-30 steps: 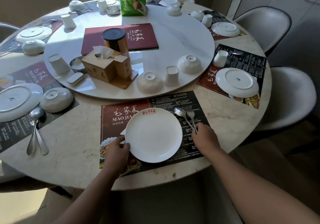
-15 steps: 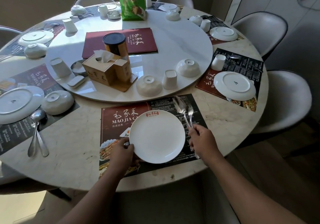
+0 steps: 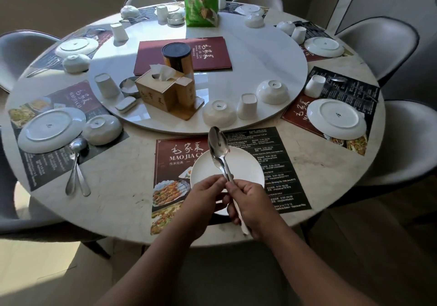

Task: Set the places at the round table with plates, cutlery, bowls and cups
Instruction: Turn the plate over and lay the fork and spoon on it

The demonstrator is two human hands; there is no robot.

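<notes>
Head view looked down on a round marble surface (image 3: 118, 206) with a printed placemat (image 3: 279, 163) at the near edge. A white plate (image 3: 246, 166) lay right side up on that placemat, partly hidden by both hands. The right hand (image 3: 250, 207) was closed around the handle of a spoon (image 3: 218, 144), whose end stuck out below the palm. The spoon was held up over the plate, clear of it, with its rounded end pointing away toward the middle of the surface. A second thin stem seemed to run behind the spoon, but what it was could not be told. The left hand (image 3: 203, 201) met the right over the plate, its curled fingers pinching the spoon's handle just above the right hand's grip. Beyond the placemat, on the raised white turntable (image 3: 260, 45), an upside-down bowl (image 3: 218, 114) stood just beside an upside-down cup (image 3: 247, 106), near a wooden tissue box (image 3: 163, 95).
</notes>
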